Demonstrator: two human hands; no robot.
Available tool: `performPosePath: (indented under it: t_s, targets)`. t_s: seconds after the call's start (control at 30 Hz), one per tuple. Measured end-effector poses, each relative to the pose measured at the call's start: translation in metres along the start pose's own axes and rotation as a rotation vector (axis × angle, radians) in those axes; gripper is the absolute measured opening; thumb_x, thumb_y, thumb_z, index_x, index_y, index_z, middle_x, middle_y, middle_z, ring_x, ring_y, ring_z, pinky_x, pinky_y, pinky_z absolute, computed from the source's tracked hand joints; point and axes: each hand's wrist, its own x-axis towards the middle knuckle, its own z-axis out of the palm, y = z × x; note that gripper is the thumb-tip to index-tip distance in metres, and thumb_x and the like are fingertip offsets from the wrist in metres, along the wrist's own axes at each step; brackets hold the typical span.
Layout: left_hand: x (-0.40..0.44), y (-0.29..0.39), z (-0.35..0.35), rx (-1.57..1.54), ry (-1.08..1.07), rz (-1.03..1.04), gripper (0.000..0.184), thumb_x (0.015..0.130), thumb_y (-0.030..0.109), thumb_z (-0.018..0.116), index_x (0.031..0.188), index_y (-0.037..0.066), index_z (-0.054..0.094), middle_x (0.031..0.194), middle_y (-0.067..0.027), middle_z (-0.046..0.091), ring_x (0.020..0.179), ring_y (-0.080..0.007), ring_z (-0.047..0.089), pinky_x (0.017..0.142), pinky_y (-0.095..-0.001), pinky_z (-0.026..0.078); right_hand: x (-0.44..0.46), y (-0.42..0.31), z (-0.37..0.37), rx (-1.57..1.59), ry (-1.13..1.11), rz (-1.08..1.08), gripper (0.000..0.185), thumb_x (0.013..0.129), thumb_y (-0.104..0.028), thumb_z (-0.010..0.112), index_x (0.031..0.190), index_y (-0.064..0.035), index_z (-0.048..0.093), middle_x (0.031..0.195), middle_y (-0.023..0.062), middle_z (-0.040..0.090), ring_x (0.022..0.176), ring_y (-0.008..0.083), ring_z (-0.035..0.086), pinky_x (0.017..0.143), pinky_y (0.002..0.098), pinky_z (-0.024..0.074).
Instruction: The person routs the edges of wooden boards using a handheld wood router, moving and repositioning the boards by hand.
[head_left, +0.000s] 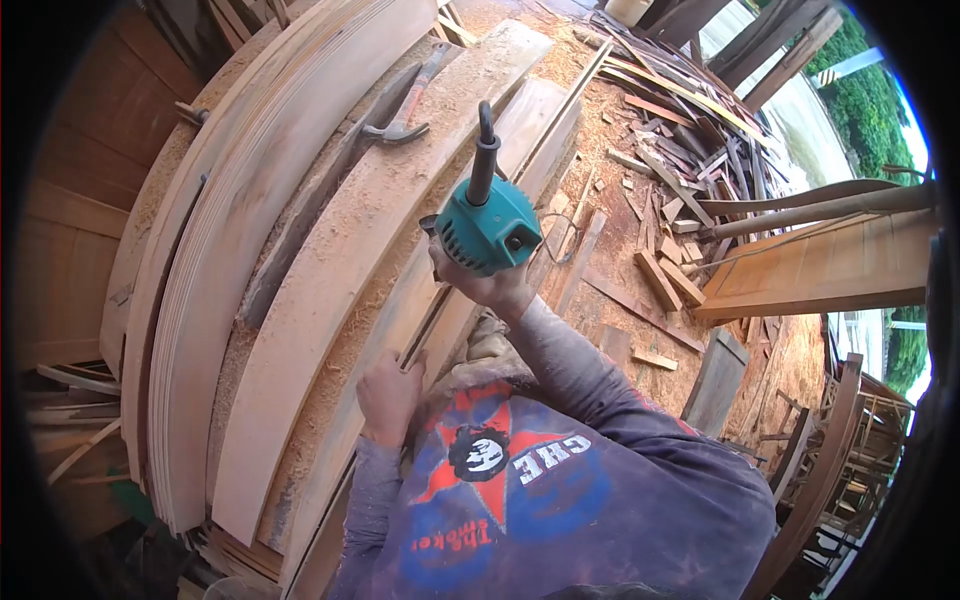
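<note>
A teal corded trim router (488, 228) stands on the edge of a narrow wooden board, its black cord rising from the top. My right hand (487, 285) is wrapped round its lower body; the base and bit are hidden. Nearer my body, my left hand (390, 398) is closed on the narrow wooden board (345, 455), fingers curled over its edge beside a dark slot. Farther left lies a wide curved plank (330, 245) strewn with sawdust. Behind it a claw hammer (405, 110) with a red-marked handle rests on the wood.
Stacked curved planks (235, 230) fill the left side. On the right, sawdust and wood offcuts (670, 265) cover the ground, with a heap of scrap strips (700, 130) beyond. A broad board (820, 265) juts in from the right edge.
</note>
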Motion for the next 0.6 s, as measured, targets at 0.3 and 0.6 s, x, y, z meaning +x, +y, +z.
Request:
performPosePath:
  t_s: [0.3,0.6]
  targets:
    - [-0.077,-0.063,-0.022,-0.023,0.126,-0.203,0.042,0.083,0.045,0.077,0.094,0.005,0.072,0.083,-0.0218,0.073,0.079,-0.0411,0.072,0.071,-0.0501,0.056,-0.025,-0.002,0.020,0.035,-0.072,-0.263,0.030,0.079,-0.003,0.080,0.106,-0.0018,0.068,0.092,0.0103,0.067,0.079,0.0260,0.067,0.070,0.0374,0.0543]
    - [-0.093,-0.077,-0.009,0.021,0.260,-0.197,0.045,0.079,0.049,0.081,0.091,0.006,0.072,0.084,-0.0188,0.073,0.079,-0.0393,0.071,0.070,-0.0482,0.055,-0.050,-0.037,0.030,-0.048,-0.246,-0.274,0.028,0.078,-0.002,0.079,0.104,-0.0049,0.068,0.096,0.0077,0.068,0.085,0.0255,0.067,0.084,0.0422,0.0546]
